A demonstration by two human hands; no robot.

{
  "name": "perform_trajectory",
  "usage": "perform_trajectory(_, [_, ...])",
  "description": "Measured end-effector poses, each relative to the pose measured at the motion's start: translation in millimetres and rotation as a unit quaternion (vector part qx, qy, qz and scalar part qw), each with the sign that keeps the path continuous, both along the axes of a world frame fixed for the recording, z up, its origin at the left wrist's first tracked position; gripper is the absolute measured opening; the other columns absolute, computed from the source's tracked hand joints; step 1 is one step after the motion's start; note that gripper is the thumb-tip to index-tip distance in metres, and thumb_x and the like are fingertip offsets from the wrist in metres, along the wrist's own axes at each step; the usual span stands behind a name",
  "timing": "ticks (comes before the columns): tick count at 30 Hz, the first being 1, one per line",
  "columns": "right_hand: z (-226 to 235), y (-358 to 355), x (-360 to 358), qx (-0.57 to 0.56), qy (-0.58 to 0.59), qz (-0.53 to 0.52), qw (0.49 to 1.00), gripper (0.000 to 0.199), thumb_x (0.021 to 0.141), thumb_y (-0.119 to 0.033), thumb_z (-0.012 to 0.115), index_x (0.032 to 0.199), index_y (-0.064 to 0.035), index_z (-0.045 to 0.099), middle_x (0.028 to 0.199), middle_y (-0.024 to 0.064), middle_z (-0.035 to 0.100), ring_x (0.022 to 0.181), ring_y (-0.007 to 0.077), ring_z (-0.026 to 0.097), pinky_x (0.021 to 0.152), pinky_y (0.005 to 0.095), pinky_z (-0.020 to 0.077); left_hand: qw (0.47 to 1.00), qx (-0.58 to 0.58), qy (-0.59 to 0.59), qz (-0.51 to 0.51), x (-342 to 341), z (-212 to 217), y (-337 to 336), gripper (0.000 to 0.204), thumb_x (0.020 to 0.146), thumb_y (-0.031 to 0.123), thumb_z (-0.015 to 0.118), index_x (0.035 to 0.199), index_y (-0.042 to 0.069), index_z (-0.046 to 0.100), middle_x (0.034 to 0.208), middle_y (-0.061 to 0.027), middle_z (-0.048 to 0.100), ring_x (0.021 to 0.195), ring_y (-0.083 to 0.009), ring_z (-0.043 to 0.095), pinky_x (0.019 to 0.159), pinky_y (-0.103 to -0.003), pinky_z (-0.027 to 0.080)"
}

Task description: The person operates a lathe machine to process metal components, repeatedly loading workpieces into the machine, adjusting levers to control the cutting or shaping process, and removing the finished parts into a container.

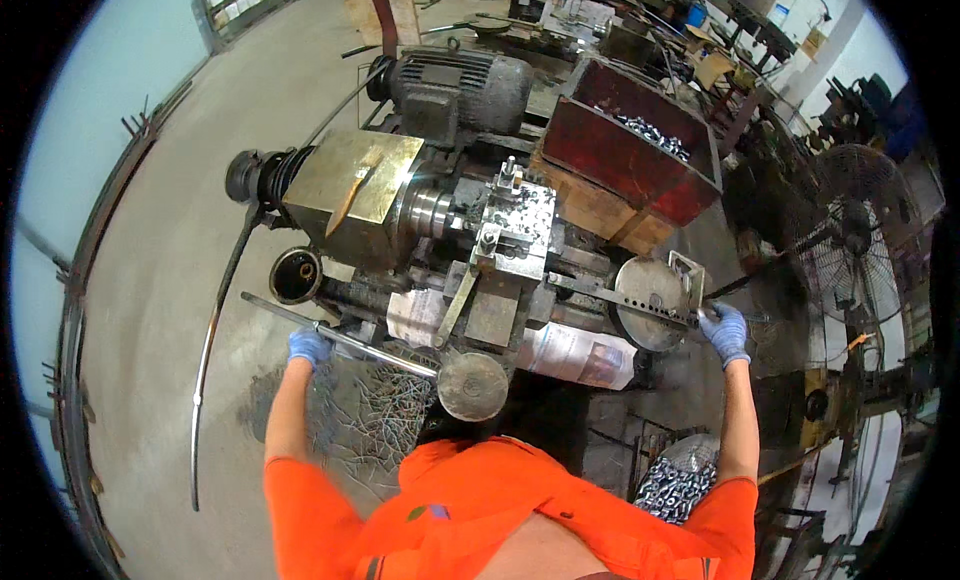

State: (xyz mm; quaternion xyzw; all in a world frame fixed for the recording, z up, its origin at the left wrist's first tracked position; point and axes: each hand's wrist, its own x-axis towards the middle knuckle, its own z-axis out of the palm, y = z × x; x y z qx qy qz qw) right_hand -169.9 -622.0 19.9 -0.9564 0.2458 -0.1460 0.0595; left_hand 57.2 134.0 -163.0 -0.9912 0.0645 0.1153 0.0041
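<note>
A lathe-like machine stands before me. My left hand (310, 348), in a blue glove, is closed at a long metal lever (372, 352), which slants from the lower left toward a round metal disc (472, 386). My gloved right hand (726, 334) is curled at the outer end of a flat bar with a row of holes (625, 299); its fingertips are partly hidden. Beside that hand are an upright metal bracket (690, 280) and a large round plate (648, 302). Between my hands sits the tool block (520, 225), strewn with dark chips, facing the chuck (430, 212).
A brush (352, 195) lies on the brass-coloured headstock cover (385, 148). Behind is a motor (450, 88). A red bin (635, 150) of metal parts stands far right on wood. Metal shavings (380, 415) cover the floor; a basket of parts (680, 485) and a fan (853, 225) stand right.
</note>
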Motion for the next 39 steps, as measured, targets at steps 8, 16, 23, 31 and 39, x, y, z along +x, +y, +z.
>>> perform_trajectory(8, [-39.6,-70.6,-7.1,-0.090,0.206,-0.108,0.968,0.053,0.068,-0.038,0.069,0.112,-0.0119,0.057,0.119,0.0140,0.055,0.117,0.0333,0.045,0.096,0.0423,0.0372,0.811,-0.517,-0.047,0.271,-14.1,34.9,98.5,0.032,0.086,0.027,0.058,0.104,0.001,0.061,0.077,-0.0125,0.065,0.062,-0.0229,0.062,0.052,-0.033,0.051])
perform_trajectory(16, [-53.1,-76.7,-58.8,-0.066,0.212,-0.202,0.954,0.039,0.074,-0.043,0.060,0.088,-0.0073,0.066,0.098,0.0182,0.063,0.097,0.0381,0.056,0.088,0.0450,0.0413,0.632,-0.628,-0.171,0.421,-5.0,79.6,48.9,0.039,0.086,0.036,0.057,0.097,-0.001,0.058,0.065,-0.0113,0.060,0.043,-0.0177,0.055,0.039,-0.028,0.046])
perform_trajectory(23, [-82.3,2.9,-180.7,-0.055,0.098,-0.233,0.966,0.041,0.075,-0.044,0.059,0.074,-0.0031,0.065,0.073,0.0220,0.062,0.073,0.0394,0.061,0.065,0.0472,0.0477,0.471,-0.685,-0.292,0.473,19.0,64.8,-13.2,0.025,0.084,0.021,0.060,0.077,-0.002,0.055,0.058,-0.0114,0.059,0.039,-0.0185,0.054,0.036,-0.030,0.043])
perform_trajectory(31, [-111.2,-26.5,-357.2,0.042,0.198,-0.402,0.893,0.043,0.061,-0.035,0.072,0.084,0.0012,0.065,0.084,0.0249,0.063,0.086,0.0394,0.061,0.075,0.0424,0.0491,0.491,-0.687,-0.284,0.454,21.4,55.9,-1.3,0.014,0.083,0.010,0.056,0.084,-0.003,0.055,0.062,-0.0119,0.060,0.043,-0.0180,0.056,0.036,-0.029,0.043])
perform_trajectory(39, [-90.8,19.3,-337.6,0.047,0.244,-0.404,0.881,0.053,0.067,-0.043,0.067,0.087,0.0051,0.063,0.088,0.0284,0.062,0.088,0.0415,0.060,0.075,0.0446,0.0487,0.486,-0.689,-0.299,0.445,26.6,49.2,10.3,0.015,0.082,0.010,0.056,0.079,-0.005,0.057,0.062,-0.0116,0.060,0.043,-0.0172,0.055,0.040,-0.028,0.048])
